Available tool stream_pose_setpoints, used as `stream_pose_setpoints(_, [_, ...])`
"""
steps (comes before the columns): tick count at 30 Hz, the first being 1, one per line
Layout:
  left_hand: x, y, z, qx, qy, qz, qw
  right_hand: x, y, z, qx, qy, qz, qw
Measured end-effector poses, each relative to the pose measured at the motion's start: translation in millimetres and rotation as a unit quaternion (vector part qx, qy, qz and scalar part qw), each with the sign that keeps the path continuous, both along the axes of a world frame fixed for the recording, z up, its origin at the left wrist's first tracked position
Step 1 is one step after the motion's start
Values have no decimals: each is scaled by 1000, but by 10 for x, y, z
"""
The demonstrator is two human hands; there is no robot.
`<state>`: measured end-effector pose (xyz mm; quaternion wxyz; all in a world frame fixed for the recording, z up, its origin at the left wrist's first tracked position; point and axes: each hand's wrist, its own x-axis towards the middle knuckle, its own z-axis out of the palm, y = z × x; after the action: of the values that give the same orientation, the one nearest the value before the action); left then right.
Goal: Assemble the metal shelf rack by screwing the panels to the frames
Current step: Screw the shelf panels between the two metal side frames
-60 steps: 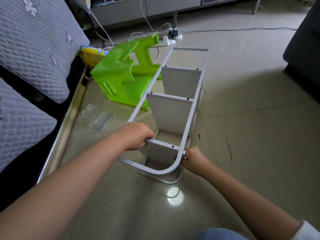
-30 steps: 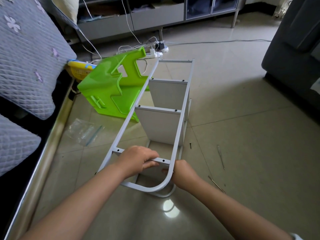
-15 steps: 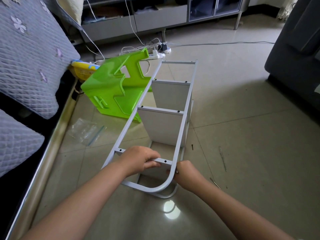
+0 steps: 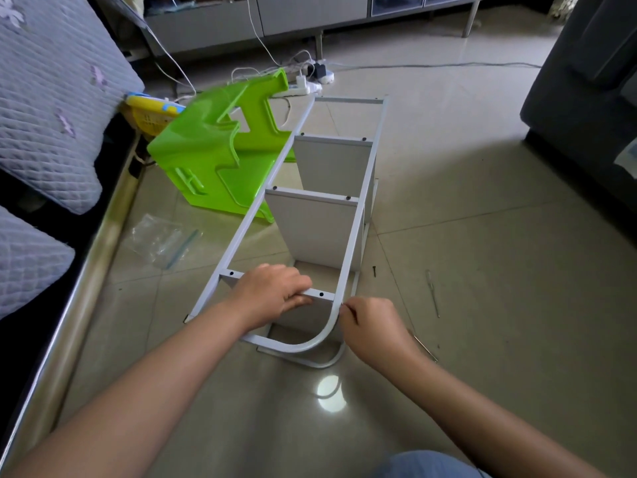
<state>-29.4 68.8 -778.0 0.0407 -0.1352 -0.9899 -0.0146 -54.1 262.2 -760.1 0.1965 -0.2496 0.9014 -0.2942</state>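
The grey metal rack frame [image 4: 286, 347] lies on its side on the tiled floor, its second frame flat beneath it. Two white panels stand between the frames, a far one [image 4: 334, 163] and a middle one [image 4: 317, 232]. A third panel [image 4: 310, 319] hangs under the nearest crossbar [image 4: 322, 294]. My left hand [image 4: 272, 294] grips that crossbar from above, fingers curled under it. My right hand [image 4: 372, 326] sits at the outer side of the frame's curved corner, its fingertips pinched against the tube. Whether it holds a screw is hidden.
A loose screw [image 4: 374, 270] and a thin screwdriver [image 4: 432, 294] lie right of the rack. A green plastic stool [image 4: 206, 157] leans against its left rail, with a plastic bag [image 4: 158, 238] nearby. A quilted sofa [image 4: 51, 98] bounds the left, a dark sofa [image 4: 586, 81] the right.
My left hand stays on the nearest crossbar. My right hand has come up from below the bend to the tube's outer side. The rack itself has barely moved.
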Motion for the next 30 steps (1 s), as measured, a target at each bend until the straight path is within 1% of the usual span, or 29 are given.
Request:
stream_pose_setpoints(2, [9,6,-23,-1,35,-5,999,-30,-37,9,6,12,-2,1000])
stream_pose_setpoints(6, [23,11,-24,21,44,-9,999,13,-24,-6,-11,19,-16,1000])
stream_pose_setpoints(8, [16,9,-23,29,58,-6,998,65,4,-16,-37,14,-22,999])
stream_pose_setpoints(14, [15,-25,-38,51,38,4,998,-41,-14,-226,-69,68,-34,995])
stream_pose_setpoints(17, [-9,-34,-49,36,55,7,998,-61,-43,-287,-121,80,-48,988])
stream_pose_setpoints(20, [-14,-48,-79,48,31,0,998,-69,-42,-343,-154,101,-53,982])
stream_pose_setpoints(25, [-4,-60,-72,104,-7,9,994,-76,-39,-405,-167,114,-41,979])
stream_pose_setpoints(30, [-14,-67,-28,101,-38,30,994,-68,-48,-404,-180,108,-49,977])
